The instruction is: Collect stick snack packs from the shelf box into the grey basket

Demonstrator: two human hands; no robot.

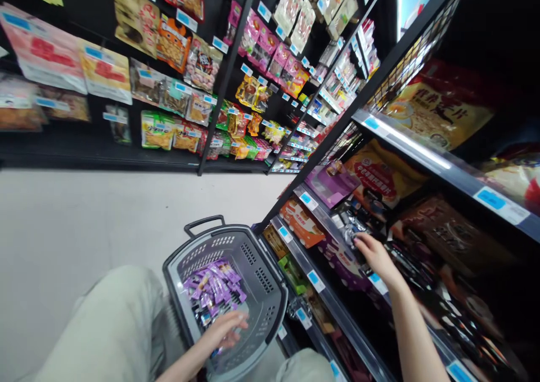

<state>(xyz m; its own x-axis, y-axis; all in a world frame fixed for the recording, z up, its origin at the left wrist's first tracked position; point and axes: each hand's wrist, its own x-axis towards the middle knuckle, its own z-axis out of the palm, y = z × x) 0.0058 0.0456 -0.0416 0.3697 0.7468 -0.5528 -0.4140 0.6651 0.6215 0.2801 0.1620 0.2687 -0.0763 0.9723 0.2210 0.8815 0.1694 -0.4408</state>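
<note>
A grey plastic shopping basket (270, 292) with a black handle stands on the floor between my knees. Purple wrapped snack packets (217, 283) lie heaped inside it, with a few darker ones partly hidden under my left hand (228, 327). That hand hovers over the basket, fingers apart and holding nothing. On the middle shelf to the right, my right hand (377, 258) has its fingertips closed on a small shiny packet (351, 233). More dark, shiny packets (411, 266) are spread along the same shelf.
The rack's front edge (426, 151) runs close above my right forearm. A purple carton (331, 182) and yellow-and-red bags (382, 174) stand on the shelf. Across the pale floor (84, 219), hanging snack bags (172, 41) fill a black rack.
</note>
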